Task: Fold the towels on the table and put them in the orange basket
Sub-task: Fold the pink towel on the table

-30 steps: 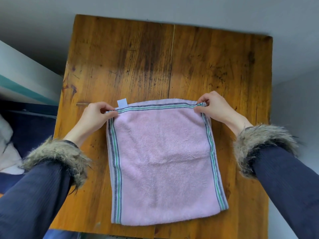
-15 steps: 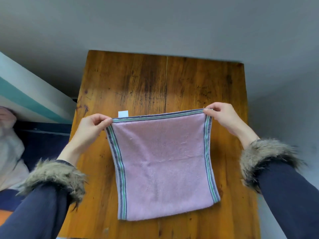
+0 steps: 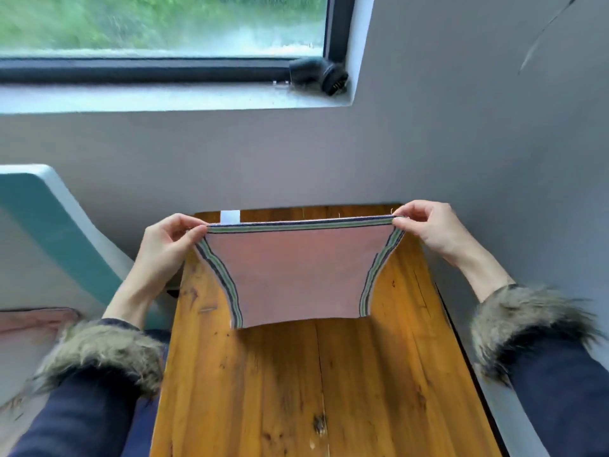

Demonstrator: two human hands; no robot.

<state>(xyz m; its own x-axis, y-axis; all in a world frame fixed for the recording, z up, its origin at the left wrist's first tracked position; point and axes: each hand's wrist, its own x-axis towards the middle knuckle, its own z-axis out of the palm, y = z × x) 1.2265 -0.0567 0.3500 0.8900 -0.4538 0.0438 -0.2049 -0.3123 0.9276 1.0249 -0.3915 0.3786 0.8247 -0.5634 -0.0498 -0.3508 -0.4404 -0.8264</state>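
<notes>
Two hands hold one pink towel (image 3: 298,275) up over the wooden bench (image 3: 316,384). The left hand (image 3: 168,244) pinches its left top corner, the right hand (image 3: 425,225) its right top corner. The hanging towel hides the bench's far part; the frame cuts off both dark sleeves, and the view through the window (image 3: 158,24) is blurred.

window (image 3: 164,24), grey wall (image 3: 461,127), black object (image 3: 318,75) on sill.
</notes>
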